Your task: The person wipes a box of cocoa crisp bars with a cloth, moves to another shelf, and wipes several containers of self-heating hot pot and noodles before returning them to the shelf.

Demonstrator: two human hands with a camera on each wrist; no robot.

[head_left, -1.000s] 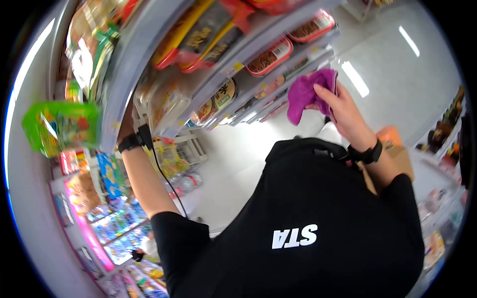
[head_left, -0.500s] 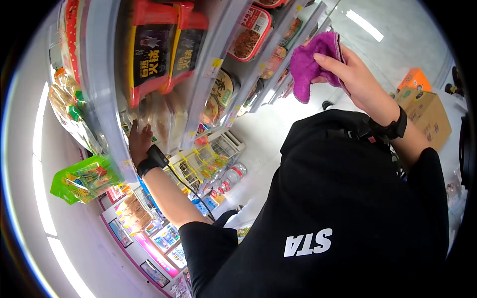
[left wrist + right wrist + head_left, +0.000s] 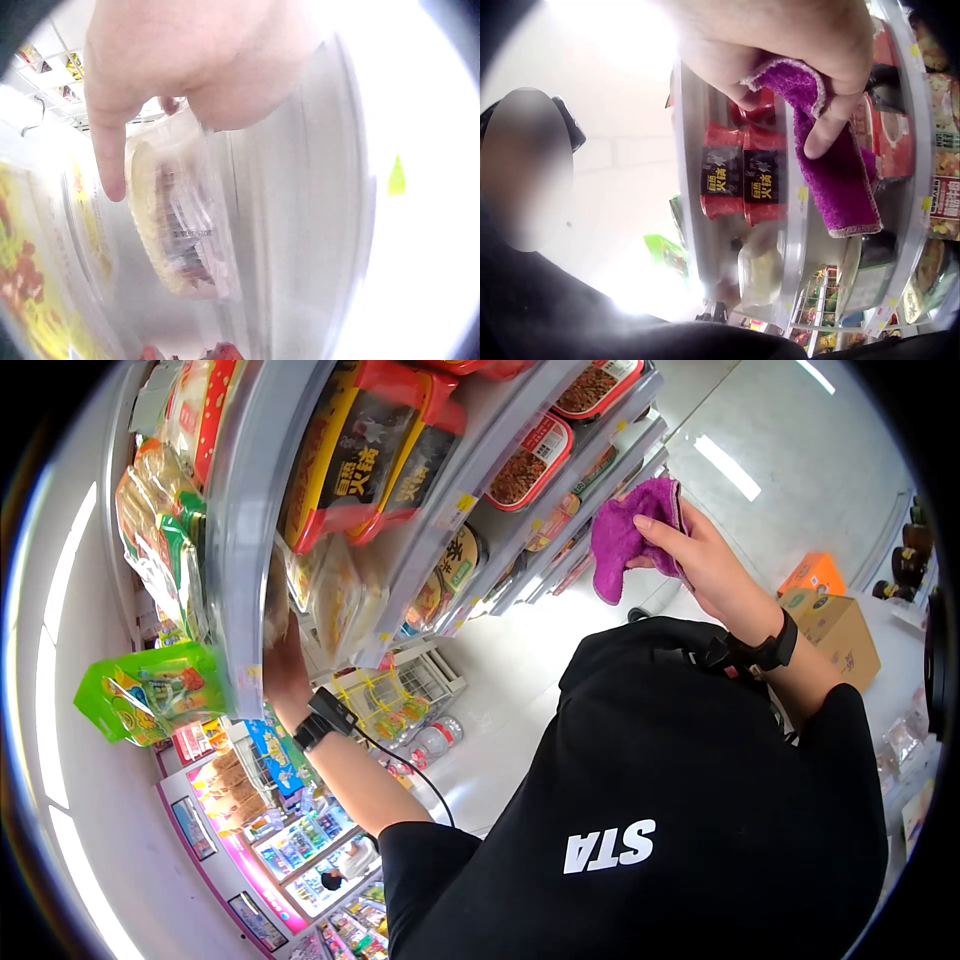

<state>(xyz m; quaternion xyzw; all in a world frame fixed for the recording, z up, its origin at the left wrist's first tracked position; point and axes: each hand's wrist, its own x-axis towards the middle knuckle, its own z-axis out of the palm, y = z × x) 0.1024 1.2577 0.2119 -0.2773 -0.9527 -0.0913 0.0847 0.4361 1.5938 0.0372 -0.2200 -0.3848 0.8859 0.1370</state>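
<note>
My right hand (image 3: 715, 565) grips a purple cloth (image 3: 640, 540). In the right wrist view the cloth (image 3: 836, 176) hangs from the fingers of the right hand (image 3: 787, 45) in front of the shelves. The left hand (image 3: 287, 675) reaches into the shelf, beside clear packs (image 3: 335, 600). From the left wrist view, the left hand (image 3: 195, 60) is over a clear-wrapped food pack (image 3: 176, 217), one finger straight down along the pack's left side. Another fingertip shows by its top edge; whether the hand grips it cannot be told.
Red and black hotpot packs (image 3: 360, 460) stand on the shelf above the clear packs. A green bag (image 3: 160, 690) hangs outside the shelf edge (image 3: 240, 550). Bottles (image 3: 435, 740) and a wire basket (image 3: 385, 700) are low down; a cardboard box (image 3: 835, 635) stands at right.
The head view has turned and shifted. Compared with half a second ago, the left hand's fingers are more hidden behind the shelf edge. The purple cloth stays gripped in the right hand.
</note>
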